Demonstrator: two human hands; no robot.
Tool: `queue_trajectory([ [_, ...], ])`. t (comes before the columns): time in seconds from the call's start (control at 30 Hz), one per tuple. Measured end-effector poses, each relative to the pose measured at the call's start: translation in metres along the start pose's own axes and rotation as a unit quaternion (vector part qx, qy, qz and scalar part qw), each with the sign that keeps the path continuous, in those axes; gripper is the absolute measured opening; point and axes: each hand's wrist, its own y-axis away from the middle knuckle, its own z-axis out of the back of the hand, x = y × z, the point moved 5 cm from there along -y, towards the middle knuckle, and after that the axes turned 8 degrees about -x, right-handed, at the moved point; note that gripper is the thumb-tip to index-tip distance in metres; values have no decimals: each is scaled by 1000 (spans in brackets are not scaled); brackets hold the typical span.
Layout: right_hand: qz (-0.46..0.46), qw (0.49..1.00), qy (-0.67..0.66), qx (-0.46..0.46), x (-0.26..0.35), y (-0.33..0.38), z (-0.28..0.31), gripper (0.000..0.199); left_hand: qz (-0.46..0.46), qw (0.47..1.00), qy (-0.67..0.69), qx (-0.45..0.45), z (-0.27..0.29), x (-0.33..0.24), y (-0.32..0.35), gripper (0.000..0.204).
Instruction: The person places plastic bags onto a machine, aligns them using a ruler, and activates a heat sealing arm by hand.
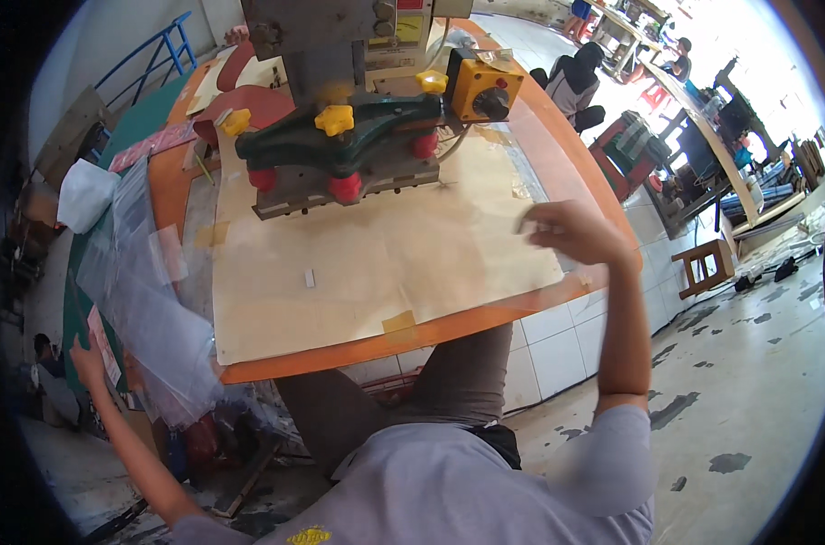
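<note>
At the far left, my left hand [88, 365] has its fingers apart and touches or lies right beside a narrow pink-and-white printed strip [104, 345]; I cannot tell if it grips it. My right hand [571, 233] is over the table's right side, fingers loosely bent and apart, with nothing seen in them. A small pale rectangular piece [310, 278] lies on the cream board [385, 309] in front of me. Above the board's far part is a press head [340, 150], dark green with yellow star knobs, red nuts and a flat metal plate.
A yellow control box [485, 86] with a black dial sits right of the press. Clear plastic sheets [149, 300] hang over the orange table's left edge. A white bundle [87, 197] and red sheets [258, 107] lie at left. A wooden stool [706, 270] and other people [574, 84] are at right.
</note>
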Motion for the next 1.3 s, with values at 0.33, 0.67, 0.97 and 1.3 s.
queue_trajectory([
  [0.33, -334, 895, -185, -231, -329, 217, 17, 29, -126, 932, 339, 34, 167, -198, 219, 53],
  [0.67, -315, 866, -233, -310, -274, 154, -3, 22, -207, 935, 277, 74, 165, -249, 225, 51],
  [0.97, -254, 900, -159, -317, -275, 54, -5, 26, -266, 914, 287, 104, 183, -257, 203, 52],
  [1.3, -261, 901, 124, -323, -278, 52, -13, 39, -433, 796, 388, 167, 189, -364, 123, 48],
])
